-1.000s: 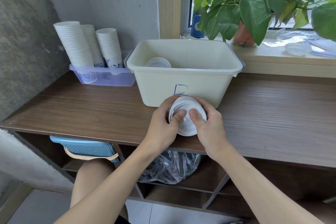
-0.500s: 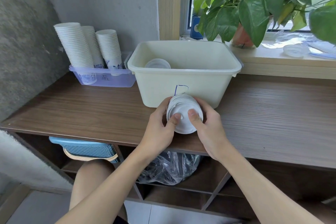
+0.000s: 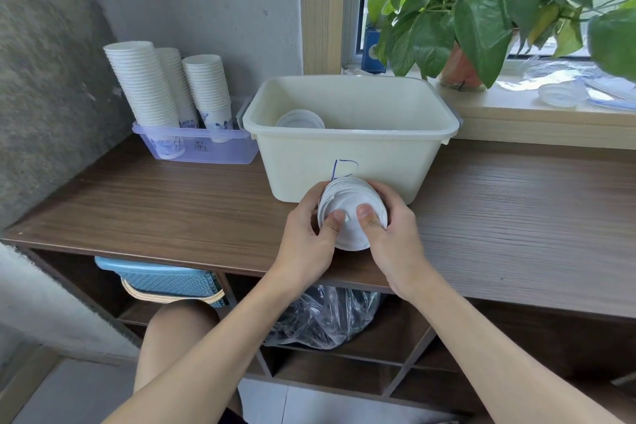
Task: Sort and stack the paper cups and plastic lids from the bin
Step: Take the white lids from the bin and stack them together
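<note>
Both hands hold a stack of white plastic lids point(image 3: 351, 206) on its side, just above the wooden counter in front of the cream bin point(image 3: 351, 155). My left hand point(image 3: 309, 237) grips the stack from the left, thumb pressed on the top lid. My right hand point(image 3: 392, 234) grips it from the right, thumb also on the lid face. Inside the bin, at its left end, lies another white lid point(image 3: 300, 119). Three tall stacks of paper cups point(image 3: 172, 86) stand in a clear purple tray point(image 3: 199, 148) at the back left.
A potted plant point(image 3: 481, 10) overhangs the window sill at the back right, where clear plastic items point(image 3: 561, 95) lie. Under the counter point(image 3: 172, 203) are a blue basket point(image 3: 165, 280) and a clear plastic bag point(image 3: 327, 317). A rough grey wall closes off the left side.
The lid stack and both hands have shifted slightly up and towards the bin. The grip stays the same.
</note>
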